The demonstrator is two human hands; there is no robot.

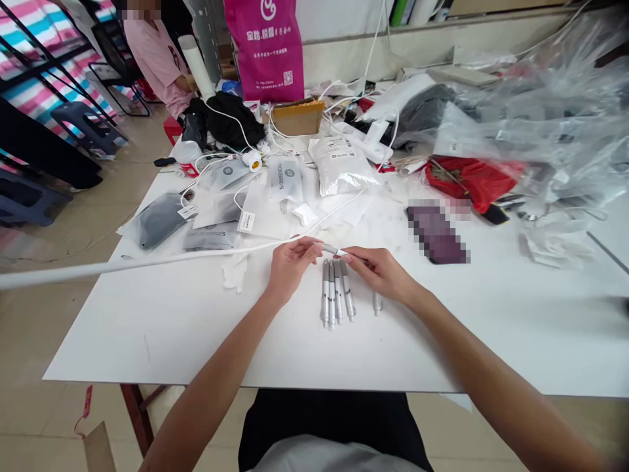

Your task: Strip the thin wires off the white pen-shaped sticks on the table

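Observation:
Both hands meet above the white table (196, 334), closed around one slim grey-and-white pen (334, 250). My left hand (287, 269) pinches its left end between thumb and fingers. At the other end, the fingers of my right hand (388, 275) are wrapped round it, hiding part of the barrel. Just below, several similar pens (331, 298) with grey grips and white barrels lie side by side, tips toward the table's front edge. One more pen (377, 303) lies apart from them, partly hidden under my right hand.
A dark phone (437, 235) lies to the right. Behind are bagged packets (211, 236), a white parcel (341, 164), a red bag (472, 180) and clear plastic (540, 131). A white cable (236, 251) crosses at left. A person in pink (157, 62) is beyond the table.

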